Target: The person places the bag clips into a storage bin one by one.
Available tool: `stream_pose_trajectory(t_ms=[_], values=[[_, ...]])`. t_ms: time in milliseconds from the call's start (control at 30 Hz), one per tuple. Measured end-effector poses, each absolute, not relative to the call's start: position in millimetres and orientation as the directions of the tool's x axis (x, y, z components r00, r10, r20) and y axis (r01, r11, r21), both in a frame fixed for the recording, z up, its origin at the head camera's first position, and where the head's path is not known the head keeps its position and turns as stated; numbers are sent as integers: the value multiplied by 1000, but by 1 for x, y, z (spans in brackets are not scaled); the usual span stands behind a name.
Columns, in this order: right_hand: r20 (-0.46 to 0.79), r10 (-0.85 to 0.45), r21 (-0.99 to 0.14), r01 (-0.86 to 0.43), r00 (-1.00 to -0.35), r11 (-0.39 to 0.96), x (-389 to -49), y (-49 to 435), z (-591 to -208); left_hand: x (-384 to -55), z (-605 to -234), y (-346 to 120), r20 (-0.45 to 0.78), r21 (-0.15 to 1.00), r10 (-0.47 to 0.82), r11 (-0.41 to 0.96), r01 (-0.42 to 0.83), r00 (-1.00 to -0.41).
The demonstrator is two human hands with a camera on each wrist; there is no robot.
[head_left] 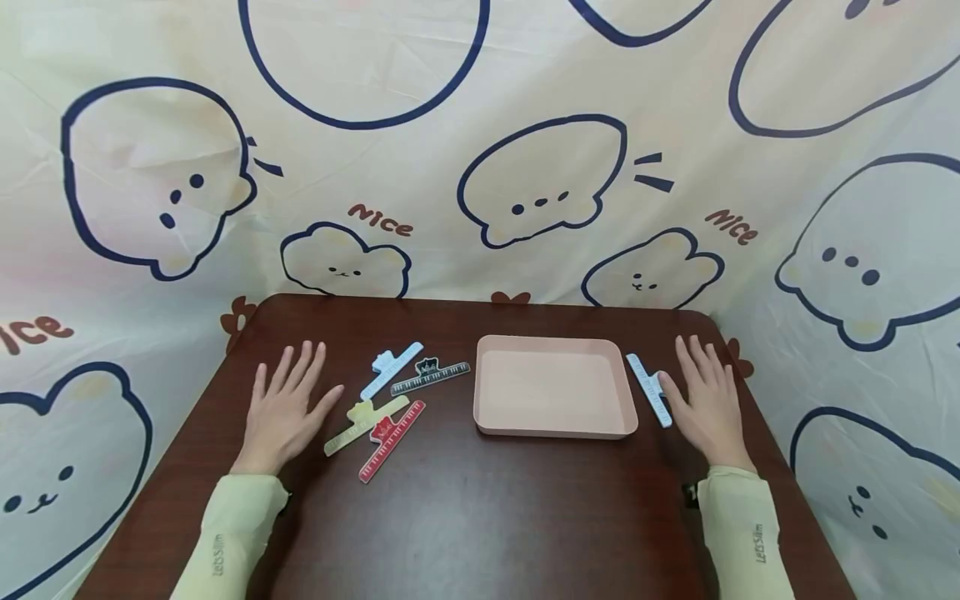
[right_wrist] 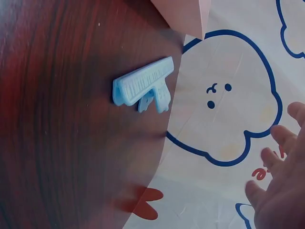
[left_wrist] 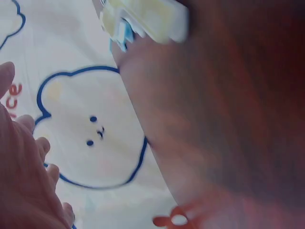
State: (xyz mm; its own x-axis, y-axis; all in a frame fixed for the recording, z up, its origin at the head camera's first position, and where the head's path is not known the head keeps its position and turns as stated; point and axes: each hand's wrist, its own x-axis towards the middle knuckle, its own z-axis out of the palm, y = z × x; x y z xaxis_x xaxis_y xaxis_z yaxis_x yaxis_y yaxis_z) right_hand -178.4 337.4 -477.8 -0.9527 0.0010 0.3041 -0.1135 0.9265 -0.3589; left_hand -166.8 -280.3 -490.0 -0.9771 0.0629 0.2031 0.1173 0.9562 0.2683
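Observation:
My left hand (head_left: pixel 283 415) is spread palm down over the left of the table, holding nothing. Just right of it lie several clips with ruler-like bars: a yellow-green clip (head_left: pixel 347 437), a red clip (head_left: pixel 399 434), a blue clip (head_left: pixel 399 367) and a black clip (head_left: pixel 442 377). Part of the yellow-green clip (left_wrist: pixel 159 19) shows at the top of the left wrist view. My right hand (head_left: pixel 708 408) is likewise spread and holds nothing. Beside its thumb is a light blue clip (head_left: pixel 647 387), seen closer as a pale blue clip (right_wrist: pixel 145 81) in the right wrist view.
A shallow pink tray (head_left: pixel 555 429) stands right of centre on the dark brown table (head_left: pixel 480 517), between the clip group and the light blue clip. A cartoon-printed cloth (head_left: pixel 427 183) hangs behind and along both sides of the table.

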Motion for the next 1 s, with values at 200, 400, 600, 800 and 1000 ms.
stream_pose_trajectory(t_ms=[200,400,600,800,1000], values=[[234,-10,-399,-106,-972,911,-188,346,-476,-189,-487,-257,210,257,150,945,202,-966],[86,-13,-400,-46,-996,915,-202,357,-473,-217,-486,-219,166,246,254,925,289,-953],[-37,-50,-440,-29,-998,898,-217,372,-479,-238,-487,-174,110,280,321,898,339,-941],[-93,-98,-460,-45,-991,887,-225,382,-484,-248,-490,-126,29,369,354,865,339,-935],[-150,-120,-437,-43,-981,899,-230,380,-489,-252,-500,-92,-72,403,349,867,293,-934]])
